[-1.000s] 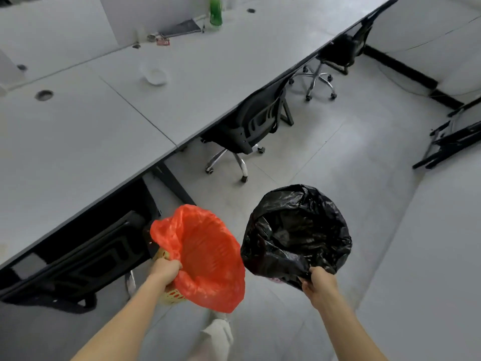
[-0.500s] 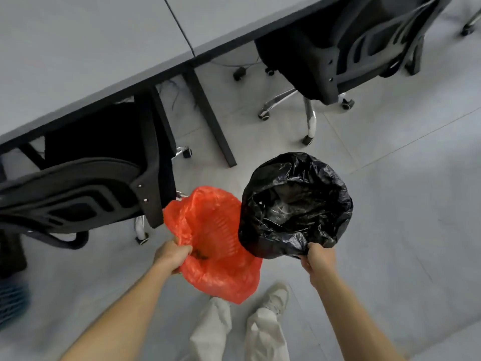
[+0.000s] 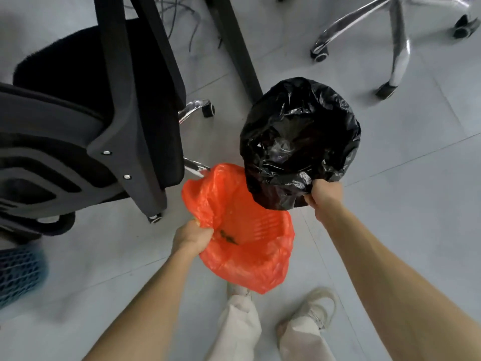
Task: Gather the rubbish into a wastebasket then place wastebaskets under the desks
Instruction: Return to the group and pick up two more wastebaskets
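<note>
At the far left edge, a blue mesh basket [image 3: 18, 272] is sitting on the floor [image 3: 429, 204], too blurred to inspect further. Just right of it, a black office chair [image 3: 78, 142] is standing with its backrest towards me. My left grip [image 3: 191, 237] is holding the near-left rim of the orange-lined wastebasket [image 3: 247, 238], with the fingers curled tight into the liner's edge. This wastebasket is hanging above the floor in front of my legs, and its ribbed wall is showing through the liner. A small dark scrap [image 3: 229, 238] is lying inside it. The black-lined wastebasket [image 3: 299, 142] is hanging just right of it and farther from me. Its near rim is overlapping the orange one's far rim, but I cannot tell whether they are touching. My right grip [image 3: 324, 195] is clenching the black liner at its near rim. A dark worktop leg [image 3: 236, 45] is rising behind. At the upper right, a chrome chair base [image 3: 398, 40] is standing on its castors.
</note>
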Action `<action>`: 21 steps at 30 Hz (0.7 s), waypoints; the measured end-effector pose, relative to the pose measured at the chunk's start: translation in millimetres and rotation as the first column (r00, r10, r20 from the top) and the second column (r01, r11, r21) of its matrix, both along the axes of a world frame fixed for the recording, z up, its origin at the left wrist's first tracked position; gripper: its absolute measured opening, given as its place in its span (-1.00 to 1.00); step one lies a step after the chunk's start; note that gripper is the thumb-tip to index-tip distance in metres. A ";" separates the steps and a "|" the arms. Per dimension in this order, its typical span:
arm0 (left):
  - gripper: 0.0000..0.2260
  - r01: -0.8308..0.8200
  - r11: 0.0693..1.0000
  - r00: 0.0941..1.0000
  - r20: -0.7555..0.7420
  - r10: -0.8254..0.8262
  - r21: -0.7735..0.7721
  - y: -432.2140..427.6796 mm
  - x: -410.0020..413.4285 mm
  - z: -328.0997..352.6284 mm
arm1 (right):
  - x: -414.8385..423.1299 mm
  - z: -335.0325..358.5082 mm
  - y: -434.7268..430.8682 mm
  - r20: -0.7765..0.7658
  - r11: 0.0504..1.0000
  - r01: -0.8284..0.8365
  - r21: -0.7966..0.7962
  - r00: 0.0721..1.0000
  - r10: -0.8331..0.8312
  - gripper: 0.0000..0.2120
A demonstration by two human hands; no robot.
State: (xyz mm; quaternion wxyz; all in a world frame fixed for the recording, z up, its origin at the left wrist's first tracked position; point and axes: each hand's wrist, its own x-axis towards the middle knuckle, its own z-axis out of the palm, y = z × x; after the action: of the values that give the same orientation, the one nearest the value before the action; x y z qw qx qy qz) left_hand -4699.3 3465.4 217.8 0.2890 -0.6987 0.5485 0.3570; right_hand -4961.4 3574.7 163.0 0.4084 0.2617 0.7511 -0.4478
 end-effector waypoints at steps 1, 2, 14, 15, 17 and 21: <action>-0.81 0.018 1.000 0.999 0.027 -0.018 -0.016 -5.1 2.6 -1.6 | -0.4 -7.2 -7.9 -0.008 1.000 0.006 -0.007 1.000 -0.006 -0.78; -0.84 0.023 0.999 0.999 0.044 -0.021 -0.026 -9.7 7.0 -3.2 | -0.8 -14.2 -14.8 -0.004 0.999 0.015 -0.032 1.000 -0.015 -0.72; -0.95 0.118 0.988 0.992 0.028 -0.121 0.101 28.8 -9.3 59.5 | -4.8 62.7 47.1 0.243 0.992 -0.033 -0.123 0.968 0.063 -0.67; -0.95 0.138 0.983 0.990 0.016 -0.141 0.119 37.4 -18.8 75.5 | -9.3 84.9 61.3 0.240 0.992 -0.066 -0.105 0.967 0.090 -0.64; -0.93 0.195 0.965 0.980 -0.011 -0.196 0.173 54.7 -39.9 106.7 | -20.2 128.4 86.6 0.218 0.990 -0.114 -0.088 0.967 0.130 -0.62; -0.81 0.349 0.902 0.936 -0.142 -0.322 0.253 103.1 -105.0 210.0 | -49.1 262.8 163.8 0.061 0.982 -0.187 -0.035 0.980 0.189 -0.69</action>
State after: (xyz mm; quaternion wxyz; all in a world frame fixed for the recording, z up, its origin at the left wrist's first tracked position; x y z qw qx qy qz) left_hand -4804.3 3568.4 427.8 0.4133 -0.5289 0.6190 0.4077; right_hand -5010.5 3738.5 425.8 0.4766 0.1976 0.7524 -0.4096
